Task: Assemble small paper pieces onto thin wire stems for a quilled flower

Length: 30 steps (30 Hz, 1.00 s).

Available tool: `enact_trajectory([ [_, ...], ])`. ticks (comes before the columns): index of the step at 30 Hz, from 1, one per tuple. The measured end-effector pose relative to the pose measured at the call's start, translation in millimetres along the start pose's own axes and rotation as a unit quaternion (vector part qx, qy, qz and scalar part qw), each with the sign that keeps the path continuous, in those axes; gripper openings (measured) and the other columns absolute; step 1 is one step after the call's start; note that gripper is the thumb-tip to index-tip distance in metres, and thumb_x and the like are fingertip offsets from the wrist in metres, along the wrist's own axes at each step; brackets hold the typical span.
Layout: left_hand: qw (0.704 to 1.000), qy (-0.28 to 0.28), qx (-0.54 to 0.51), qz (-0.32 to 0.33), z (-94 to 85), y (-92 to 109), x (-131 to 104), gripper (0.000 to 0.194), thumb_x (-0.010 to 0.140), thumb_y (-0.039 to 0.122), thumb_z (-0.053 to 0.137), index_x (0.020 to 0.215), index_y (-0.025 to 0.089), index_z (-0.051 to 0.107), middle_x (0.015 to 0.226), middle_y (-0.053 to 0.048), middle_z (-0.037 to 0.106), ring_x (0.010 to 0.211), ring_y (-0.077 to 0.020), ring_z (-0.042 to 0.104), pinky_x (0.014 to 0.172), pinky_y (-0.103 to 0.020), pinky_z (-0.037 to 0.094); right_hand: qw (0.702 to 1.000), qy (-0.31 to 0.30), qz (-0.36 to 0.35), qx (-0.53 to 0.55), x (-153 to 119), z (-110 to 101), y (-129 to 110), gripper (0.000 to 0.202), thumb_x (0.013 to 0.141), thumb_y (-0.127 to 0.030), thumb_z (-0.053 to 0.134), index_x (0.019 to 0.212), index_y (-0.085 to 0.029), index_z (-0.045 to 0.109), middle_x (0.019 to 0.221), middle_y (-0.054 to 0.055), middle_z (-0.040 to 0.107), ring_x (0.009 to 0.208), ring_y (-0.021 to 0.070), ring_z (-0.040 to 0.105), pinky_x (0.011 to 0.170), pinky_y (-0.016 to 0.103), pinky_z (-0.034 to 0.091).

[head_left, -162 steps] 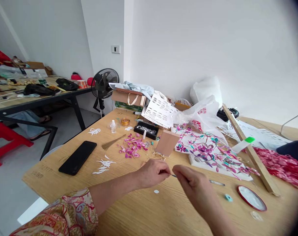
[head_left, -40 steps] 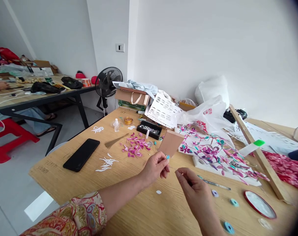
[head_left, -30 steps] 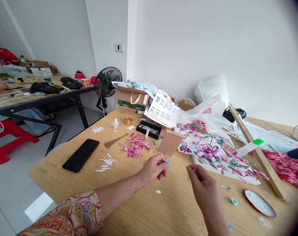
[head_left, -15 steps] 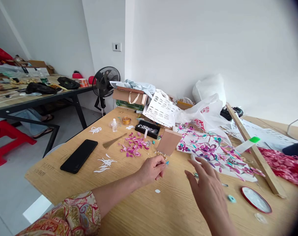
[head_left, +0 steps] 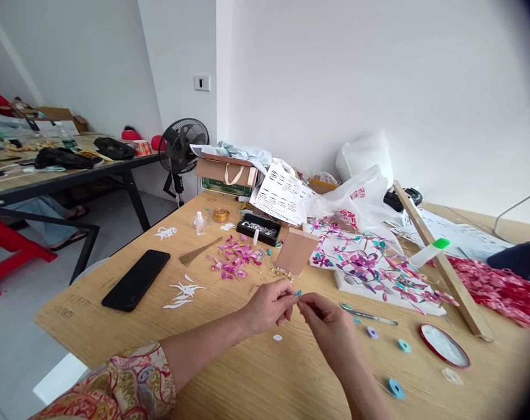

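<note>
My left hand (head_left: pixel 271 303) is closed in a pinch on a small blue piece (head_left: pixel 298 293), which sticks out past the fingertips. Its exact kind is too small to make out. Right beside it, the thumb and forefinger of my right hand (head_left: pixel 328 326) are pressed together; whatever they hold is hidden or too fine to see. On the table below lies a white oval piece (head_left: pixel 278 338). To the right of my right hand are a slim metal tool (head_left: pixel 374 317), a purple bobbin (head_left: pixel 372 332), a teal bobbin (head_left: pixel 404 346) and a blue bobbin (head_left: pixel 395 388).
Pink petals (head_left: pixel 234 259), white cut strips (head_left: pixel 184 294) and a black phone (head_left: pixel 136 280) lie left. A brown board (head_left: pixel 296 252) stands behind my hands. Purple flower stems (head_left: pixel 370 256), a wooden bar (head_left: pixel 449 274) and a red-rimmed dish (head_left: pixel 444 345) are right.
My right hand has moved left and inward, from open with fingers spread to a pinch beside my left fingertips. The tool and bobbins it covered now show. My left hand keeps the blue piece.
</note>
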State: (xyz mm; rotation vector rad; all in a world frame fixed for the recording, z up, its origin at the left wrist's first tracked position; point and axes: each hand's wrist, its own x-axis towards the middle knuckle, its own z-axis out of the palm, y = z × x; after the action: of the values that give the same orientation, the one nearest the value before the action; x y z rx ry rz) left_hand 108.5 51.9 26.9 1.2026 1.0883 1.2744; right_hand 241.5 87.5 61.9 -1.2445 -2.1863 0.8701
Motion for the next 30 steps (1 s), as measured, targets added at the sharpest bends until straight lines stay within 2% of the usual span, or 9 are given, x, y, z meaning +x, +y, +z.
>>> enact_trajectory([
  [3,0.999,-0.024,-0.038,-0.03,1.4,0.5,1.2,0.023,0.076,0.039,0.046,0.071,0.017,0.043,0.05,0.006,0.046,0.035,-0.003,0.036,0.034,-0.014,0.027,0.997,-0.011,0.017,0.07,2.3,-2.9,5.4,0.018,0.071,-0.033,0.05,0.064,-0.018,0.057,0.053,-0.002,0.051,0.05,0.0117,0.044,0.046,0.022,0.033],
  [7,0.997,-0.047,-0.035,-0.054,2.8,6.1,0.2,0.023,0.074,0.037,0.048,0.07,0.015,0.044,0.049,0.006,0.046,0.034,-0.0025,0.037,0.034,-0.013,0.027,0.987,-0.044,0.065,0.143,6.5,-6.3,7.9,0.019,0.067,-0.036,0.055,0.07,-0.017,0.057,0.052,-0.003,0.049,0.048,0.0102,0.042,0.043,0.021,0.031],
  [14,0.994,-0.066,-0.066,-0.056,2.0,2.9,0.4,0.025,0.076,0.038,0.047,0.07,0.013,0.048,0.054,0.004,0.048,0.038,-0.0024,0.04,0.037,-0.014,0.031,0.97,-0.068,0.083,0.216,11.3,-7.9,9.9,0.022,0.069,-0.034,0.055,0.056,-0.018,0.049,0.047,-0.006,0.043,0.042,0.0061,0.034,0.04,0.02,0.023],
  [19,0.991,-0.075,-0.094,-0.05,0.1,-0.4,0.3,0.025,0.077,0.037,0.046,0.073,0.012,0.05,0.058,0.003,0.049,0.042,-0.0023,0.041,0.04,-0.014,0.033,0.966,-0.064,0.096,0.231,12.7,-6.3,12.1,0.021,0.068,-0.034,0.055,0.056,-0.018,0.048,0.046,-0.006,0.043,0.041,0.0056,0.033,0.039,0.019,0.022],
  [30,0.997,-0.055,-0.029,-0.037,-0.6,-6.9,2.3,0.016,0.075,0.029,0.047,0.072,0.013,0.049,0.058,0.004,0.049,0.042,-0.0026,0.042,0.041,-0.015,0.034,0.974,-0.06,0.093,0.198,14.2,-5.6,9.9,0.021,0.068,-0.034,0.053,0.057,-0.017,0.049,0.047,-0.005,0.044,0.042,0.006,0.034,0.04,0.02,0.023],
])
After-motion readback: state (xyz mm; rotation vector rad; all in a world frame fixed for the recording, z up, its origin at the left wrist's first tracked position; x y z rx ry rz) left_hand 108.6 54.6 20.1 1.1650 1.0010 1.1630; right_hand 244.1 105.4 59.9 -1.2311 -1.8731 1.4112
